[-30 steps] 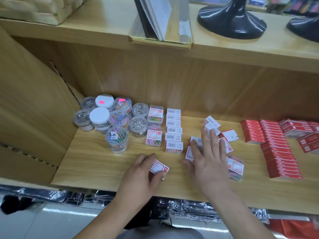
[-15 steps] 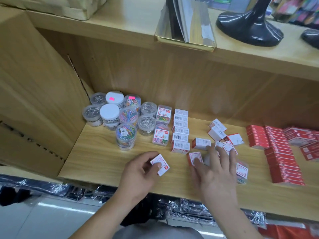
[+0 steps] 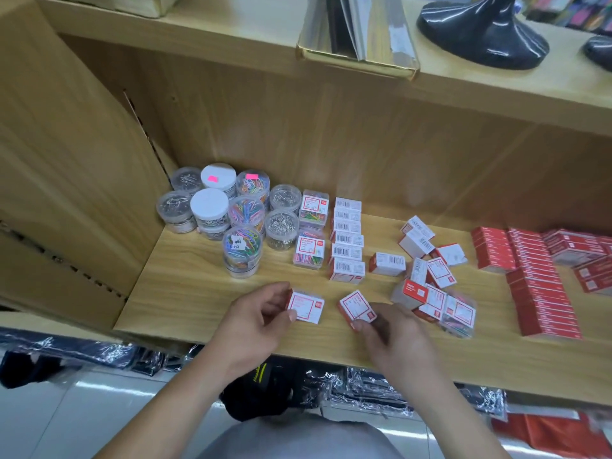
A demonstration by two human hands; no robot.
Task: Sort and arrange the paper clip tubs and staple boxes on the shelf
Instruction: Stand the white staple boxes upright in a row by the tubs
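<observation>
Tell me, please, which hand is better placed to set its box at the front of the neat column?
Probably the right hand: the right-hand box it pinches lies almost straight before the column of boxes, whereas the left hand holds the left-hand box further left.

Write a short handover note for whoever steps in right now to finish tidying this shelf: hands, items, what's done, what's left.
Left hand grips a small box; right hand pinches a second box, both at the front of the shelf.
Done: round tubs grouped back left, a row of boxes lined up beside them.
Left: the loose pile right of centre, one stray box, and the two held.
</observation>
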